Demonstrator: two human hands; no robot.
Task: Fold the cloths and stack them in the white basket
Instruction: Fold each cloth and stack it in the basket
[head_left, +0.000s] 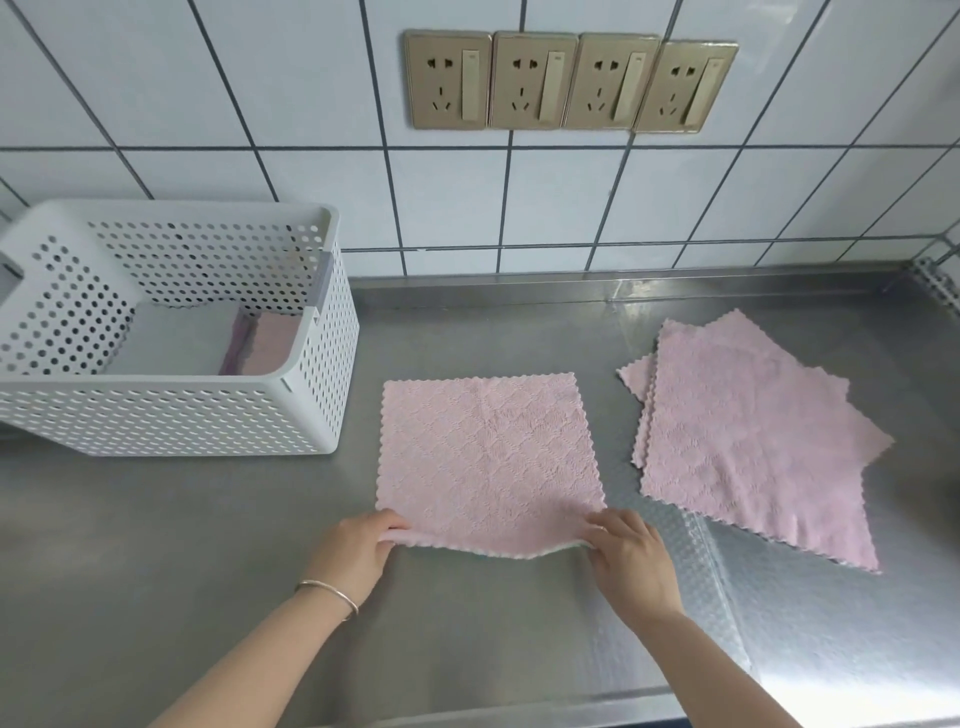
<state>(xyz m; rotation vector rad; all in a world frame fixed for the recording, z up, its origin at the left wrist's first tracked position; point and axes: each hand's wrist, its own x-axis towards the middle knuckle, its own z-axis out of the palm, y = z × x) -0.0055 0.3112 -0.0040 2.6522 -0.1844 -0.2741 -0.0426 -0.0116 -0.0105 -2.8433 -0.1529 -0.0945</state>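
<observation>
Left hand (358, 545) and right hand (626, 551) each pinch a near corner of the spread pink cloth (485, 457) — lifted for folding away; white basket (171, 415) seemingly holds folded ones.

One basket (171, 415) is shown on one steel counter (208, 571). One pink cloth (488, 457) is spread flat at the centre. A pile of cloths (753, 441) lies to the right; at least two layers are seen, and the exact number cannot be told. Folded cloth (265, 348) is glimpsed inside the basket; its count cannot be told. Two hands are seen, left hand (358, 551) and right hand (631, 558). One bracelet (327, 595) is worn. Four sockets (571, 83) are mounted on the wall.
</observation>
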